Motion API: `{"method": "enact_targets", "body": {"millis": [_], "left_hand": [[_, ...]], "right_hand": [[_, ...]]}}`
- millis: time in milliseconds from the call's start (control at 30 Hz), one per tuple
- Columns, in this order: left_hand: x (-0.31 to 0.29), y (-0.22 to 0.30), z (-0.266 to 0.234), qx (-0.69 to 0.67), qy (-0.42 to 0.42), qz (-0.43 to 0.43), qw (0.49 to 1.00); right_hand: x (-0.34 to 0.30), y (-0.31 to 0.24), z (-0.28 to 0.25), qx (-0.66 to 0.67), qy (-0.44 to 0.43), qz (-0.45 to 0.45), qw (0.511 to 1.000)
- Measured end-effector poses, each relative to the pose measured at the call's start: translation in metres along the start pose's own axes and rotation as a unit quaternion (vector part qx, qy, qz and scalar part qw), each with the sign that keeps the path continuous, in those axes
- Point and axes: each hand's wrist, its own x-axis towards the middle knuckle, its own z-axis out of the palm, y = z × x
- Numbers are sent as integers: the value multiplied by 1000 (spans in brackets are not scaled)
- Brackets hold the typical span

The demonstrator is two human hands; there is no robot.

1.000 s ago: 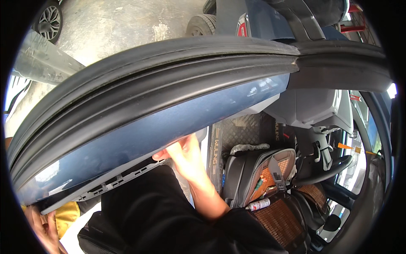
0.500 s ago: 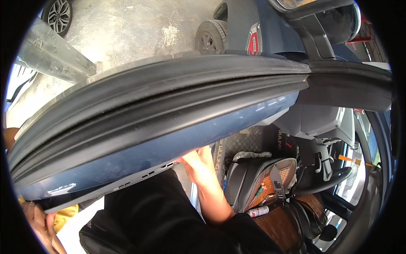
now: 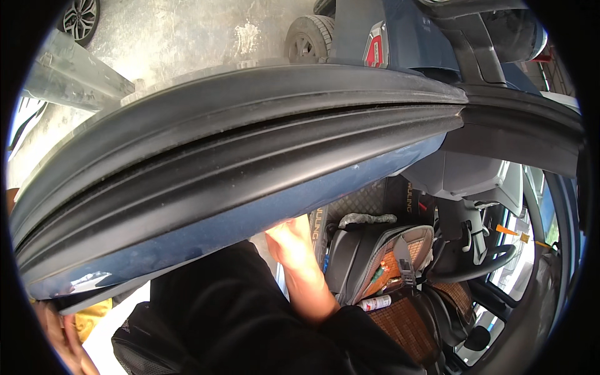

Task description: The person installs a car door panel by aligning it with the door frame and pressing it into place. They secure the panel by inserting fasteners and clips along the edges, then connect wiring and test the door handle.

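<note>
Below me runs the top of a car door (image 3: 237, 234), blue with a thick black ribbed window seal (image 3: 250, 150). Against its inner side lies a grey trim panel (image 3: 134, 287), now mostly hidden under the blue metal. At the panel's inner end is my right hand (image 3: 290, 244); its fingers disappear under the door edge. At the lower left rim, my left hand (image 3: 56, 328) has its fingers curled about the panel's other end, partly cut off by the picture edge. Yellow cloth (image 3: 94, 319) shows beside it.
To the right is the car's inside, with a seat (image 3: 356, 262), a spray can (image 3: 375, 303), a steering wheel (image 3: 481, 269) and a grey plastic housing (image 3: 462, 172). Beyond the door stand a grey post (image 3: 81, 75), a loose tyre (image 3: 309, 37) and a wheel (image 3: 80, 22).
My view has shifted slightly. The slotted edge of the grey panel has gone out of sight under the blue door metal, and less of the panel shows. Both hands remain at its ends.
</note>
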Motion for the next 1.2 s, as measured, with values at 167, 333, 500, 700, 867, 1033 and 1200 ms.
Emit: {"method": "enact_targets", "body": {"millis": [167,333,500,700,867,1033,1200], "left_hand": [[2,5,2,-53,-19,-65,996],[2,-11,6,-19,22,5,1000],[2,2,8,-49,51,23,997],[22,29,-4,-23,75,37,996],[29,40,-15,1,86,80,993],[42,58,-25,23,89,116,989],[78,105,-55,34,85,203,975]], "right_hand": [[-1,5,-3,15,19,-8,1000],[2,0,1,28,30,14,999],[10,3,-4,65,115,70,989],[5,6,-7,10,167,-14,986],[-1,11,1,-20,160,-47,986],[-6,10,-1,-59,142,-25,988],[-7,9,5,-32,166,-13,986]]}}
